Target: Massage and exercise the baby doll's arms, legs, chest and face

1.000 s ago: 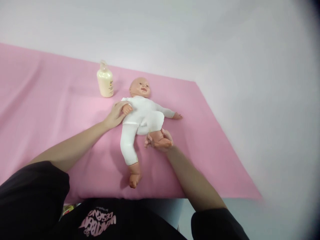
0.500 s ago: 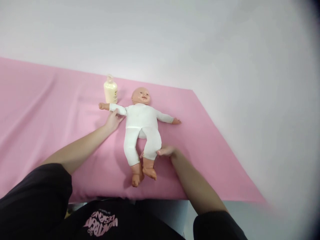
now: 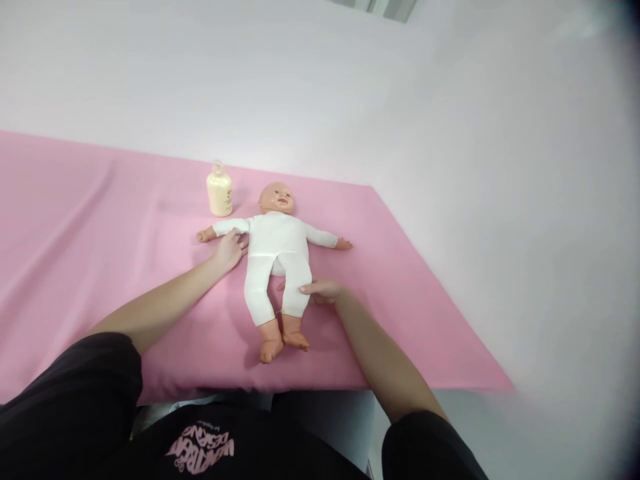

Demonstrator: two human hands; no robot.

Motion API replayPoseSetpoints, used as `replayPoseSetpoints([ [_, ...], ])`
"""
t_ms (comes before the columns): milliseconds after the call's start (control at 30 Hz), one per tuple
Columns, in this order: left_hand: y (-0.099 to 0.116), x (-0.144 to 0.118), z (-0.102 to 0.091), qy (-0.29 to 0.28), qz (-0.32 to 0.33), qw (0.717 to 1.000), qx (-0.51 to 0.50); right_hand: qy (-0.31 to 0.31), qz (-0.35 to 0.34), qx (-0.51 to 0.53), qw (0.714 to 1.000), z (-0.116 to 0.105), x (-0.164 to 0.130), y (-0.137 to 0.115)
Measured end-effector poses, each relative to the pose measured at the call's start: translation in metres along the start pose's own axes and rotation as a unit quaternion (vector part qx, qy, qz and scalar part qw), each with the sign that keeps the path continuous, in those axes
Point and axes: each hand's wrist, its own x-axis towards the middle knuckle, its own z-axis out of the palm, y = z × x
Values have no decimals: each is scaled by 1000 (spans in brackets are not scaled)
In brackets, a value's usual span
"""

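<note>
A baby doll with a bald head and a white cloth body lies face up, its arms spread to the sides. My left hand is at the doll's arm on the left, thumb against the white sleeve and other fingers beside the torso, partly tucked below the arm. Around the doll's leg on the right, near the knee, my right hand is closed. Its thumb rests on top, while fingers pass underneath and their tips show between the legs.
A pale yellow pump bottle stands upright beyond the doll's arm on the left. Pink cloth covers the table, with its edge sloping down on the right. A white wall rises behind.
The doll's arm on the left has come down, away from the bottle, with my left hand at it. The leg in my right hand has shifted slightly. The camera view has tilted up a little.
</note>
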Motion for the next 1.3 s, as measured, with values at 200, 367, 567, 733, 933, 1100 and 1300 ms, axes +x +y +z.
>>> replayPoseSetpoints([
  [200,-2,-13,9,9,-46,999,5,8,1,17,1000,-2,4,-2],
  [367,-10,-38,14,17,-70,997,23,20,-9,21,1000,-8,7,1],
  [567,-22,-79,4,-48,-115,991,39,19,-10,19,1000,-11,7,-1],
  [733,-31,-113,-9,-127,-177,976,7,85,-21,28,996,-24,-3,-6],
  [933,-42,-145,-17,-228,-265,937,22,210,-23,93,973,-44,-16,-19],
  [1100,-49,-154,-16,-329,-319,888,42,271,-121,158,942,-54,-8,-18],
  [1300,-58,-160,-19,-401,-350,846,28,332,-227,270,875,-68,8,-15],
])
